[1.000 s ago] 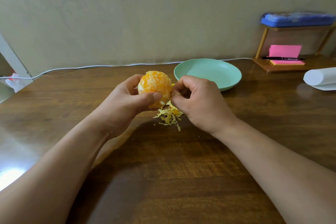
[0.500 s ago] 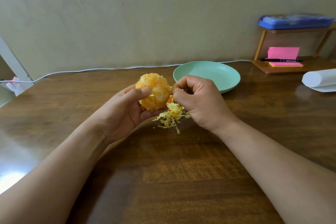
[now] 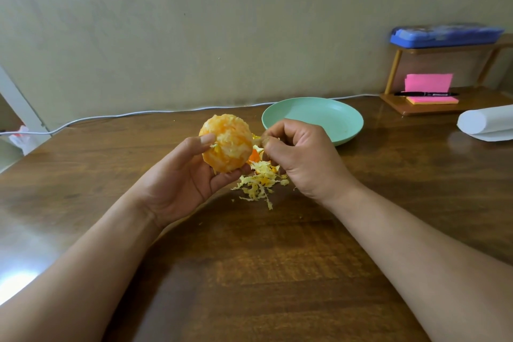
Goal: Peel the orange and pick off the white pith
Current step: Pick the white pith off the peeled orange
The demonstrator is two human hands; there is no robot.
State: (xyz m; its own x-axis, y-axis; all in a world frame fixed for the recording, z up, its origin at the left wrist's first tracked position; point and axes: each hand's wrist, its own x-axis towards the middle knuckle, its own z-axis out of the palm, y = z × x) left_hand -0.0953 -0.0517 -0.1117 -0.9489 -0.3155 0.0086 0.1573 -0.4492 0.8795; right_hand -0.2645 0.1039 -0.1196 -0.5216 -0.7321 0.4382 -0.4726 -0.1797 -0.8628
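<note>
The left hand (image 3: 177, 189) holds the round peeled orange (image 3: 226, 144), patchy with white pith, above the brown wooden table (image 3: 277, 258), thumb pressed on its left face and fingers curled beneath. The fruit's right flank faces the right hand (image 3: 299, 158) just beside it, whose thumb and forefinger pinch what looks like 1 pale shred of pith (image 3: 256, 138). The next pull probably goes rightward, over the heap of yellowish scraps (image 3: 258, 183).

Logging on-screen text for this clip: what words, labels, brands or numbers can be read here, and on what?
No text can be read.
Black pen: pale label, too small to read.
Blue case: printed lid, too blurred to read.
Pink sticky notes: no writing visible.
</note>
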